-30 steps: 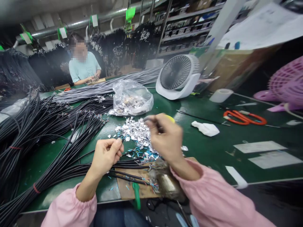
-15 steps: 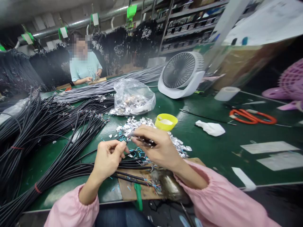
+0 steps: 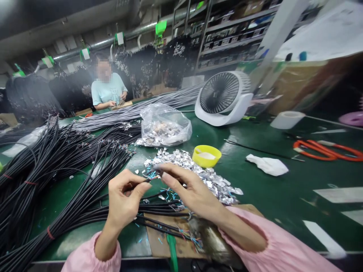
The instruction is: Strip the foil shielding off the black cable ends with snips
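Note:
My left hand (image 3: 124, 196) is closed in a pinch on the end of a black cable (image 3: 147, 180), where thin coloured wires come out. Just to the right, my right hand (image 3: 188, 185) is bent over those wire ends, thumb and fingers drawn together. Something dark shows at its fingertips, too hidden to name. Below both hands, several black cables with stripped coloured wire ends (image 3: 185, 232) lie on a brown board (image 3: 159, 241). Blue wire scraps (image 3: 170, 194) and a heap of crumpled silver foil bits (image 3: 217, 185) lie behind the right hand.
Bundles of black cable (image 3: 82, 196) cover the left of the green table (image 3: 255, 200). Beyond the foil stand a yellow bowl (image 3: 207, 156), a clear bag of scraps (image 3: 166, 126) and a white fan (image 3: 224, 98). Orange-handled scissors (image 3: 317, 150) lie right. A person (image 3: 109, 90) sits across.
The view has turned slightly, shifting the table things right and down. My right hand has changed its grip, and the dark object seen in its palm before is now mostly hidden.

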A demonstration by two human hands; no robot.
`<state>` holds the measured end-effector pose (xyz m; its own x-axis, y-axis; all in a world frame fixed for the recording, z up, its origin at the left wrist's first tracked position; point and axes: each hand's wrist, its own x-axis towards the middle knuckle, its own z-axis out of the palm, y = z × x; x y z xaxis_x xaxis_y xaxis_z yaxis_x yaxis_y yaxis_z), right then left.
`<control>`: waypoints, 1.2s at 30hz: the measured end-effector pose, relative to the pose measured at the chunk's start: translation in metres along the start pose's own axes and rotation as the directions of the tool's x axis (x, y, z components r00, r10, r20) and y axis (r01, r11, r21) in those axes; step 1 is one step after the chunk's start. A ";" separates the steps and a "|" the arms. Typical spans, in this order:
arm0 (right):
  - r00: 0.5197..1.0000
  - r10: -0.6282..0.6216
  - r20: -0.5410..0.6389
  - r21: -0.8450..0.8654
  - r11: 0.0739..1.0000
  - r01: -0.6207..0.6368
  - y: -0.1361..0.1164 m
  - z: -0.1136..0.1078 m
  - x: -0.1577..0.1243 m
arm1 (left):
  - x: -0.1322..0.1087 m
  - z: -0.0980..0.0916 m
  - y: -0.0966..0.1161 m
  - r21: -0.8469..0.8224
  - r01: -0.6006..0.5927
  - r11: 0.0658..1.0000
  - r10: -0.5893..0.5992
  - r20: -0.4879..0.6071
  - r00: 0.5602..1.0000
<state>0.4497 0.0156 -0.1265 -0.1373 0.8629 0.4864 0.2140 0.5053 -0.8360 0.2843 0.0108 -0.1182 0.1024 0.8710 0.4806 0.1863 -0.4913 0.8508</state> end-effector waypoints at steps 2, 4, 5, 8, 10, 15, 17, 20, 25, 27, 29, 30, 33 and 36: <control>0.999 -0.029 0.026 0.011 1.000 0.029 -0.002 -0.001 -0.001 | -0.001 -0.001 -0.001 0.041 -0.027 0.999 0.027 -0.015 1.000; 0.998 -0.059 0.034 0.017 0.998 0.059 -0.005 -0.001 -0.001 | -0.003 -0.001 -0.002 0.100 -0.047 0.994 0.050 -0.024 0.998; 0.997 -0.077 0.031 0.013 0.997 0.077 -0.005 -0.002 -0.001 | -0.004 -0.001 -0.003 0.132 -0.056 0.990 0.060 -0.026 0.998; 0.993 -0.115 0.017 -0.009 0.993 0.115 -0.006 -0.002 -0.001 | -0.006 0.000 -0.004 0.233 -0.091 0.968 0.100 -0.026 0.995; 0.992 -0.122 0.016 -0.024 0.992 0.122 -0.006 -0.003 -0.001 | -0.006 0.000 -0.004 0.289 -0.129 0.949 0.142 -0.025 0.990; 0.993 -0.119 0.008 -0.044 0.992 0.119 -0.004 -0.003 -0.001 | -0.007 0.001 -0.006 0.366 -0.247 0.897 0.268 -0.007 0.963; 0.994 -0.108 0.006 -0.054 0.993 0.108 -0.004 -0.003 -0.001 | -0.007 0.003 -0.006 0.387 -0.283 0.878 0.314 -0.018 0.949; 0.996 -0.092 -0.008 -0.067 0.994 0.092 -0.004 -0.003 -0.001 | -0.008 0.005 -0.007 0.429 -0.300 0.852 0.344 -0.027 0.938; 0.997 -0.079 -0.002 -0.070 0.994 0.078 -0.004 -0.003 -0.001 | -0.009 0.007 -0.008 0.452 -0.328 0.830 0.382 -0.031 0.923; 0.998 -0.058 -0.001 -0.059 0.997 0.058 -0.004 -0.002 -0.001 | -0.009 0.007 -0.009 0.456 -0.340 0.823 0.398 -0.035 0.917; 0.999 -0.044 0.007 -0.049 0.998 0.044 -0.003 -0.002 -0.001 | -0.009 0.006 -0.009 0.458 -0.357 0.814 0.413 -0.024 0.910; 0.999 -0.041 0.010 -0.047 0.998 0.042 -0.003 -0.002 -0.001 | -0.009 0.006 -0.009 0.458 -0.366 0.810 0.419 -0.016 0.908; 0.999 -0.051 0.009 -0.054 0.997 0.051 -0.004 -0.002 -0.001 | -0.009 0.006 -0.009 0.457 -0.375 0.807 0.426 -0.009 0.905; 0.998 -0.064 0.006 -0.055 0.996 0.065 -0.004 -0.003 -0.001 | -0.009 0.007 -0.009 0.470 -0.370 0.801 0.426 -0.014 0.904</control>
<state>0.4515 0.0123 -0.1228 -0.1570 0.8285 0.5376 0.2572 0.5599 -0.7876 0.2882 0.0073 -0.1320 0.1581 0.5781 0.8005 0.5704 -0.7152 0.4039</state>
